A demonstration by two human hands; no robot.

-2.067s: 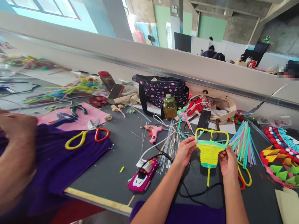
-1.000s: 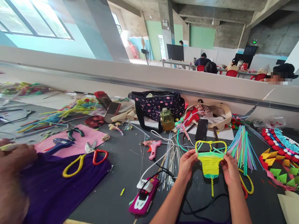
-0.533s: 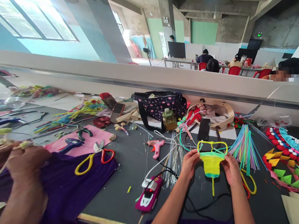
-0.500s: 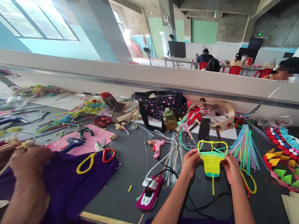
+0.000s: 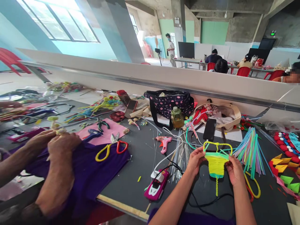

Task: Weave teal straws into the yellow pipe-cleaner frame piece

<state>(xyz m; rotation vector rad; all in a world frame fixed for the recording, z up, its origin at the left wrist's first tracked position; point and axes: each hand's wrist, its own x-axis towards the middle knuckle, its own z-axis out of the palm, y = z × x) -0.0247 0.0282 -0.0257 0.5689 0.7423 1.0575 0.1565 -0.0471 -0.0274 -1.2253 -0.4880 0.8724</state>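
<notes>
Between my hands is a yellow pipe-cleaner craft piece (image 5: pixel 216 166), held upright above the dark table. It has a looped frame on top, a wrapped yellow body with green bands, and a twisted stem hanging below. My left hand (image 5: pixel 196 161) pinches its upper left corner. At the upper right corner, my right hand (image 5: pixel 235 170) pinches the other side. Scissors with yellow and red handles (image 5: pixel 254 187) lie beside my right wrist, partly hidden. A fan of pastel pipe cleaners (image 5: pixel 250 153) is spread beyond my right hand. Bare wires (image 5: pixel 176 165) lie left of my left hand.
At left, a co-worker's hands (image 5: pixel 62 142) hold a fuzzy pale piece over purple cloth (image 5: pixel 93 175). A pink glue gun (image 5: pixel 164 143), a magenta car-shaped device (image 5: pixel 157 186), a bottle (image 5: pixel 177 118), a phone (image 5: pixel 209 129) and bags lie about. A low partition (image 5: pixel 140 70) runs behind.
The view has swung left, so everything sits further right. My hands keep the same grip on the craft piece. A standing person at the back shows more fully.
</notes>
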